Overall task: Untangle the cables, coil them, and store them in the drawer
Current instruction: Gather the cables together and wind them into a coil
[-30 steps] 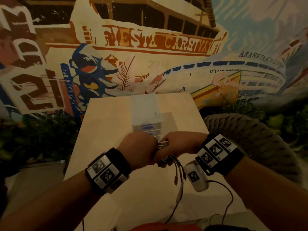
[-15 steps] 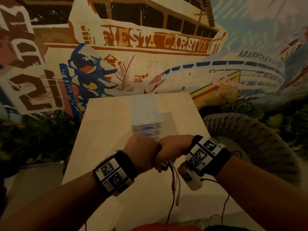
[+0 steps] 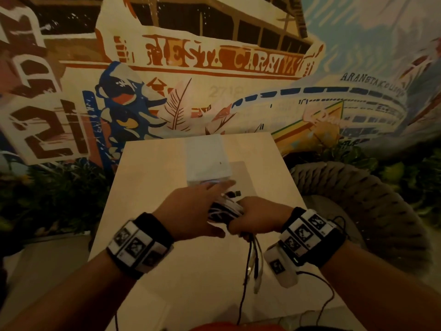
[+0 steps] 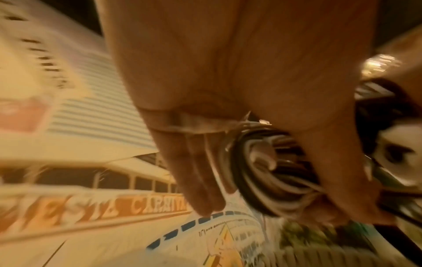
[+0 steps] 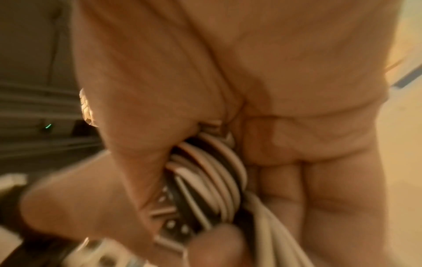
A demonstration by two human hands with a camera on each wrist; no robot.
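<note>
A coiled bundle of white and dark cables [image 3: 224,211] sits between my two hands over the pale table [image 3: 148,187]. My right hand [image 3: 257,216] grips the coil in a fist, and its curled fingers wrap the strands [image 5: 205,171]. My left hand [image 3: 212,188] lies flat, fingers straight and pointing at the white drawer unit [image 3: 207,161], thumb alongside the coil [image 4: 262,171]. A thin strand crosses the base of the left fingers [image 4: 178,124]. Loose cable ends [image 3: 255,263] hang below the right fist. Dark plugs [image 3: 233,194] stick out past the coil.
The drawer unit stands mid-table against a painted mural wall [image 3: 214,63]. A woven wicker seat [image 3: 358,199] stands close to the table's right edge. Green plants [image 3: 59,192] fill the left side. Thin black wires [image 3: 329,297] trail from my wrist cameras.
Both hands were fists pressed together on the cables. The left hand has now straightened its fingers toward the drawer unit, and the coil shows between the hands.
</note>
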